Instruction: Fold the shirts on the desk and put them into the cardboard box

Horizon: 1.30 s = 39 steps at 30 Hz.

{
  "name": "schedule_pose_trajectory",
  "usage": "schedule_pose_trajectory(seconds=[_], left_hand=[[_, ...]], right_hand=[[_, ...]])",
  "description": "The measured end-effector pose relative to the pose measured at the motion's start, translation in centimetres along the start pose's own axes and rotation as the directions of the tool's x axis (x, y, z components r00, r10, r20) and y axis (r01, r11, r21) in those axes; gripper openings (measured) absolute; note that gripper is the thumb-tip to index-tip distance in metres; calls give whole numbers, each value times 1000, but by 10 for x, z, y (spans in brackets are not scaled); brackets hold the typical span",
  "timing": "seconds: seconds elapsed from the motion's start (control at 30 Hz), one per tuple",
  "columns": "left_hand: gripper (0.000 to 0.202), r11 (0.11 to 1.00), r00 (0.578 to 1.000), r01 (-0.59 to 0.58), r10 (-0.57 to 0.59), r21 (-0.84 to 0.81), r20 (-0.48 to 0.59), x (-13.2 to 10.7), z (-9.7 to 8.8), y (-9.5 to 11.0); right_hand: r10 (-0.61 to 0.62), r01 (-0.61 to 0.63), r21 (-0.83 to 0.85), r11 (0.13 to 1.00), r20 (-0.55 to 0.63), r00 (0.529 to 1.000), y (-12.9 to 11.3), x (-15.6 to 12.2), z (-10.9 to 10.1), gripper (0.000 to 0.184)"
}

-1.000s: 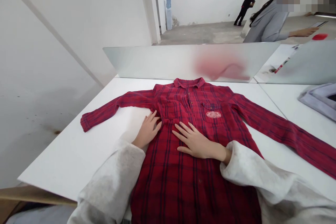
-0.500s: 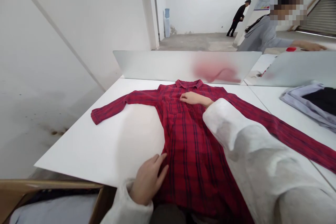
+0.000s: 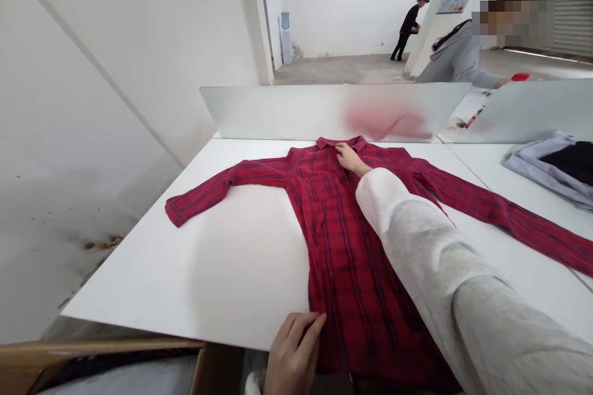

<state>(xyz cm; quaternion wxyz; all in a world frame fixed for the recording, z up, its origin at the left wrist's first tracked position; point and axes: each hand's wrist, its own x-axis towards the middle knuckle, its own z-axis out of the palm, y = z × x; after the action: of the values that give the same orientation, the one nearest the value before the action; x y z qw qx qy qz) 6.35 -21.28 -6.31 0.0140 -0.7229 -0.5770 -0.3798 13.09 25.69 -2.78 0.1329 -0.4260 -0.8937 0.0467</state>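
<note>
A red and navy plaid shirt (image 3: 343, 247) lies front up on the white table (image 3: 241, 259), its collar at the far end and its sleeves spread to both sides. Just below the collar, my right hand (image 3: 351, 159) pinches the front edge of the shirt. My left hand (image 3: 296, 352) is low in the view, fingers and thumb drawn together on the shirt's left side edge near the hem. My right sleeve covers part of the shirt's right half.
A frosted divider (image 3: 278, 112) stands along the table's far edge, with a blurred red shape behind it. Folded grey and black clothes (image 3: 551, 166) lie at right. An open cardboard box (image 3: 199, 370) holds cloth at lower left. Beyond the divider is a person in grey (image 3: 456, 62); another (image 3: 407, 28) stands farther back.
My right hand has moved up from the chest to just below the collar. My left hand has slid down the side edge toward the hem, its fingers closing. The view has shifted slightly.
</note>
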Motion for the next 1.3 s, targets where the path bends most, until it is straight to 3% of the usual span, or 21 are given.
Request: schedule_pose_trajectory(seconds=[0.13,0.23,0.33,0.4,0.47,0.53,0.6,0.7,0.8,0.87,0.93,1.03,1.13,1.2,1.3], left_hand=[[27,986,991,109,-118,-129,-65,-9,9,1],[28,970,972,220,-227,-107,-59,-17,15,4],[45,948,948,318,-318,-2,11,-23,14,7],[57,940,937,337,-340,49,76,-26,9,8],[64,944,933,324,-330,65,144,-25,2,9],[72,949,925,308,-316,72,209,-22,-6,8],[74,947,910,307,-322,97,262,-16,-12,8],[72,934,904,299,-342,194,255,-6,-12,5],[67,932,936,225,-288,285,204,-1,-8,2],[64,932,948,158,-236,326,215,-3,-8,-1],[59,931,948,84,-184,355,258,-6,-11,-3],[50,927,953,-10,-105,374,285,-7,-18,-7],[38,923,976,-82,-2,376,218,3,-21,-11],[31,922,977,-141,71,362,202,12,-20,-14],[26,929,964,-184,106,320,245,23,-17,-17]], right_hand=[[80,-80,-4,997,-97,992,11,7,-13,53],[114,-116,-14,993,-82,990,14,4,-17,51],[105,-108,-27,994,-74,992,-1,-4,-16,51],[2,-5,-39,999,-75,997,-22,-12,-17,50],[-187,185,-50,981,-29,982,-47,-22,-19,44],[-362,364,-40,931,50,931,-70,-34,-19,38],[-450,456,-24,890,126,884,-88,-45,-15,38],[-466,487,-20,873,255,847,-101,-57,-3,44],[-445,475,-19,880,319,837,-103,-63,0,50],[-462,487,-15,874,291,838,-99,-68,-13,48],[-512,525,14,851,246,823,-91,-80,-40,41],[-587,579,106,809,203,783,-76,-120,-91,36],[-601,575,175,799,209,772,-65,-187,-127,34],[-583,545,214,811,212,784,-62,-239,-133,33],[-546,498,231,836,251,799,-63,-314,-122,42]])
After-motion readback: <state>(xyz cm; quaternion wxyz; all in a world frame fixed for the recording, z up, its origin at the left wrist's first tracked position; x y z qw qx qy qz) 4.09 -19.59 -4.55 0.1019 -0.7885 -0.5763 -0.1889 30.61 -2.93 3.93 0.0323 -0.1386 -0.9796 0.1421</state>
